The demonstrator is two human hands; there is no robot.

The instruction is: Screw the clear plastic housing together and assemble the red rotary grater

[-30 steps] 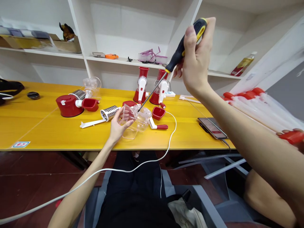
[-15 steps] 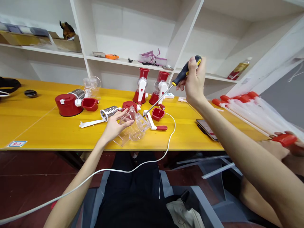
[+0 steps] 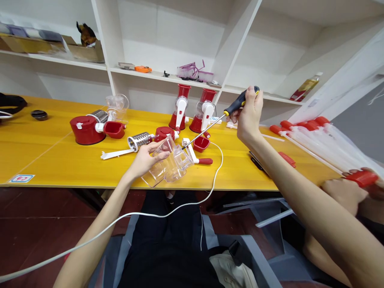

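Screwdriver (image 3: 235, 106) at clear plastic housing (image 3: 173, 166)

Right grip (image 3: 250, 116) is raised above the desk (image 3: 75, 168), closed round the screwdriver's handle; forearm slants in from lower right. Shaft points down-left, tip at the housing's upper right part; contact uncertain. Left grip (image 3: 146, 161) is low, fingers and thumb spread, holding the housing tilted near the desk's front edge. Blue-bordered label (image 3: 22, 179), desk's left front: red marking, illegible. Shelf bottle (image 3: 305, 87): red label, too small to read.
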